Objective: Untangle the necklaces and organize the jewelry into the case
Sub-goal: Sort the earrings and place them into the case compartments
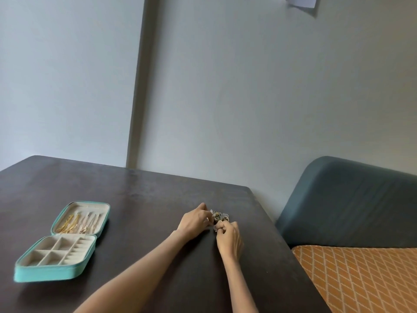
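Note:
A small tangled pile of jewelry [220, 215], silver and dark, lies on the dark table [144, 195] near its right edge. My left hand [194, 221] has its fingers curled onto the pile's left side. My right hand [229, 239] pinches a bit of the jewelry at the pile's near edge. An open turquoise jewelry case [61, 241] lies at the left. Gold and silver chains [76, 223] hang in its lid. Its lower half has beige compartments and ring rolls.
A blue-grey chair back [347, 199] with an orange patterned cushion [361, 279] stands right beside the table's right edge. A plain wall rises behind the table. Dark bare tabletop stretches between the case and my hands.

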`<move>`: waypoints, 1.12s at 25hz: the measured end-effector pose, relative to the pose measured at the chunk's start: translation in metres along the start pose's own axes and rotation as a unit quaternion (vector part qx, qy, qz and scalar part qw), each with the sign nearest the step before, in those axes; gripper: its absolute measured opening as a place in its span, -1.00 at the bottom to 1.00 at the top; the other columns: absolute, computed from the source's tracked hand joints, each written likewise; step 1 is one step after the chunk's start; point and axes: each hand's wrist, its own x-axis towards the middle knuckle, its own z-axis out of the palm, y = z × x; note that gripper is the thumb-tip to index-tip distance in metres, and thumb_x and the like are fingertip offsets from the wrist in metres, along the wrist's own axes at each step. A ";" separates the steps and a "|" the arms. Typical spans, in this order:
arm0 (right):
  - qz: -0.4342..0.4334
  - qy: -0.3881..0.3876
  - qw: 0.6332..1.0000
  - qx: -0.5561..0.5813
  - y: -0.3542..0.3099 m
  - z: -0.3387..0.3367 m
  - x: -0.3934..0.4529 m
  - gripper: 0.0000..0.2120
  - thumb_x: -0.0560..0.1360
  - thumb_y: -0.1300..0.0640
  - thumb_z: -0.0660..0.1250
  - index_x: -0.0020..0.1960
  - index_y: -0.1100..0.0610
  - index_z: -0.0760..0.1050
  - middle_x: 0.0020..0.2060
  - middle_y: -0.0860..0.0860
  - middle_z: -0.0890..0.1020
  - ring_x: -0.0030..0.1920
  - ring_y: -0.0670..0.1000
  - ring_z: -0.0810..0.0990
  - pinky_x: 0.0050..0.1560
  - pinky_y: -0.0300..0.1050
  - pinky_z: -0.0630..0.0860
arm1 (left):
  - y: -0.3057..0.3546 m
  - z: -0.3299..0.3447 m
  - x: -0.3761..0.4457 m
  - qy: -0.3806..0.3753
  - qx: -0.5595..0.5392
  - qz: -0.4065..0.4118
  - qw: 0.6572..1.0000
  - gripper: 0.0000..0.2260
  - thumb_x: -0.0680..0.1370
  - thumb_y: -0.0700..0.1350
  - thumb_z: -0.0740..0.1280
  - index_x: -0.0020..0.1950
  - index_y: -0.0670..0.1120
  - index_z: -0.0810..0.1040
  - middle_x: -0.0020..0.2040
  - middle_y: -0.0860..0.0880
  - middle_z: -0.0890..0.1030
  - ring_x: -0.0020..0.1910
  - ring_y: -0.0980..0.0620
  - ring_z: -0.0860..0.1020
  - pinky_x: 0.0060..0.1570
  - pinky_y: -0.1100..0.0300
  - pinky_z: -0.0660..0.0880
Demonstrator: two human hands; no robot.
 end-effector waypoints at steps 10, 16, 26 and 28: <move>0.018 0.024 0.981 0.191 0.003 -0.002 0.000 -0.84 0.50 0.21 0.25 0.00 0.07 0.58 -0.09 -0.03 0.43 -0.04 0.12 0.56 -0.14 -0.10 0.38 | -0.003 -0.002 0.003 -0.035 0.046 0.012 0.998 -0.83 0.56 -0.10 0.27 0.11 -0.03 0.56 0.11 -0.08 0.40 -0.02 -0.19 0.54 -0.14 0.09 0.40; -0.004 -0.007 0.998 0.059 0.002 0.003 0.002 -0.85 0.47 -0.07 0.32 -0.05 -0.04 0.59 -0.09 -0.07 0.46 -0.06 0.04 0.58 -0.24 -0.17 0.32 | -0.011 -0.004 0.007 -0.031 0.053 -0.004 0.998 -0.80 0.58 -0.11 0.20 0.09 -0.17 0.54 0.12 -0.15 0.40 -0.07 -0.26 0.53 -0.18 0.04 0.39; -0.015 0.036 0.933 0.359 0.005 0.014 0.002 -0.87 0.51 0.09 0.29 -0.21 0.07 0.46 -0.30 -0.01 0.60 -0.26 -0.02 0.55 -0.15 0.01 0.51 | 0.002 -0.002 0.007 -0.013 0.036 -0.051 0.998 -0.78 0.53 -0.06 0.24 0.10 -0.12 0.53 0.15 -0.08 0.52 0.13 -0.11 0.51 -0.03 0.08 0.42; 0.022 0.037 0.901 0.431 -0.004 0.012 0.000 -0.87 0.56 0.16 0.25 -0.16 0.13 0.45 -0.23 0.07 0.63 -0.22 0.01 0.59 -0.16 -0.13 0.55 | 0.004 -0.001 0.007 -0.003 -0.008 -0.086 0.996 -0.83 0.46 -0.10 0.28 0.02 -0.11 0.54 0.09 -0.07 0.58 0.09 -0.10 0.53 -0.07 0.13 0.42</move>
